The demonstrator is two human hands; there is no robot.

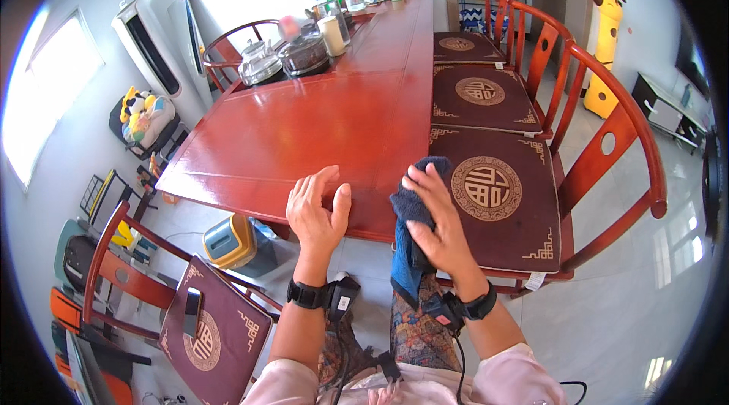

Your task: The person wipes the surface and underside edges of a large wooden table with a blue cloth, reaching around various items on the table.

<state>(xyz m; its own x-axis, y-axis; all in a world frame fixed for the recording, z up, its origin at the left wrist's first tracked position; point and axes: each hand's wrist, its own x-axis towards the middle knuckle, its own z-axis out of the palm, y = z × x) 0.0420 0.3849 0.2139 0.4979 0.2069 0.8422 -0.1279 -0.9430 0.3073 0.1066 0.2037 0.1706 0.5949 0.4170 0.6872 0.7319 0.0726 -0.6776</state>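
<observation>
A dark blue cloth [405, 234] with a brighter blue part hangs from my right hand [438, 220], over the near right corner of the polished red wooden table [319, 120]. My right thumb and fingers lie around its upper part. Just left of it, my left hand [319, 211] is raised over the table's near edge, fingers apart and slightly curled, holding nothing. Both wrists wear black straps with small devices.
Wooden chairs with brown cushions [487, 200] line the right side. A glass teapot [259, 63], a glass kettle [304, 54] and bottles stand at the back. A lidded bin [230, 240] and a chair bearing a phone [193, 311] are at left.
</observation>
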